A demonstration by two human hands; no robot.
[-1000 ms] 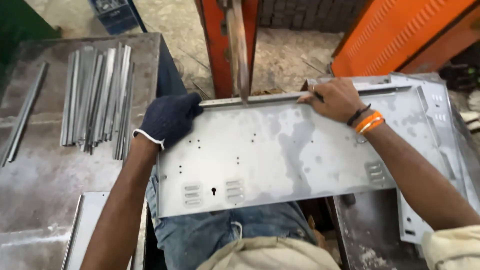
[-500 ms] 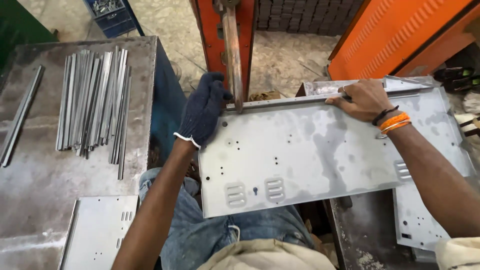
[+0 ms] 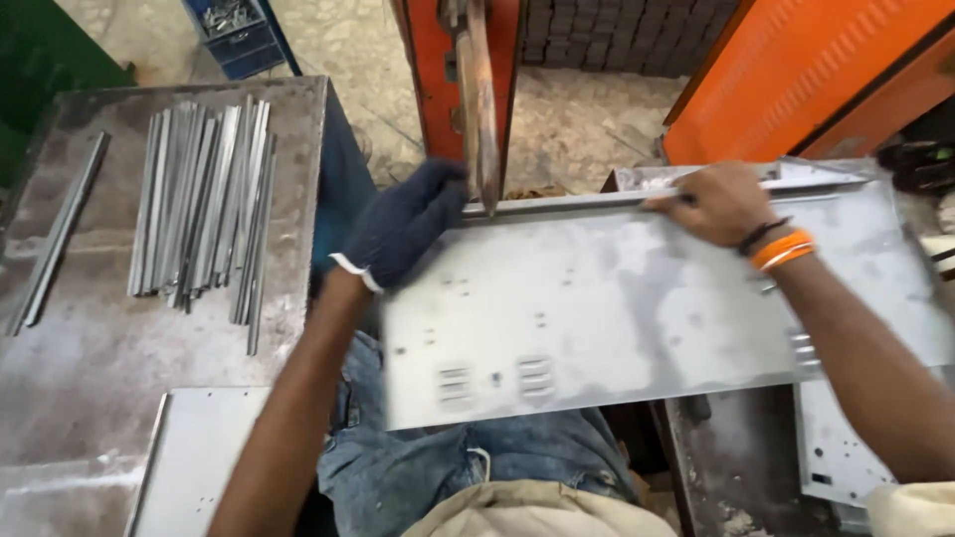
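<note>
Dark knit glove on left hand (image 3: 406, 224), orange wristbands (image 3: 781, 251), blue jeans (image 3: 468, 467)

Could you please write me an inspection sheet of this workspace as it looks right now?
Surface: worn grey steel table at left, scuffed.
Job's things: flat grey sheet-metal panel with punched holes and louvre slots, far edge under the orange machine's vertical metal arm.
Clutter: bundle of thin grey metal strips; another panel on the table.
Grippers: left hand in dark knit glove and bare right hand both on the panel's far edge.
Cables: nothing seen.
Surroundings: blue crate, orange cabinet.
</note>
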